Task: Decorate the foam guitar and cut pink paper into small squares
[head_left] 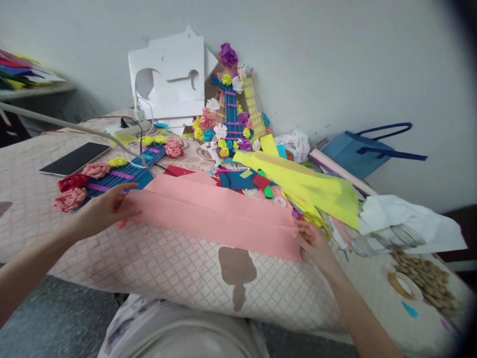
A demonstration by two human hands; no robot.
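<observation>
While the folded pink paper sheet (216, 214) lies mid-table on the quilted cover (149, 263), right hand (313, 241) pinches its 3 o'clock end, left hand (102, 209) rests on the 9 o'clock end (clamping unclear), apparently mid-creasing; the next move likely needs even pressure along the fold.

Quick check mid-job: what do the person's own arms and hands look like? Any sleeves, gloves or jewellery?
Both forearms are bare as far as the view shows; no sleeve comes into the picture on either side. The left hand and the right hand are ungloved, and I can see no ring, watch, bracelet or marking on either. The image is too soft to judge the fingernails.
</observation>
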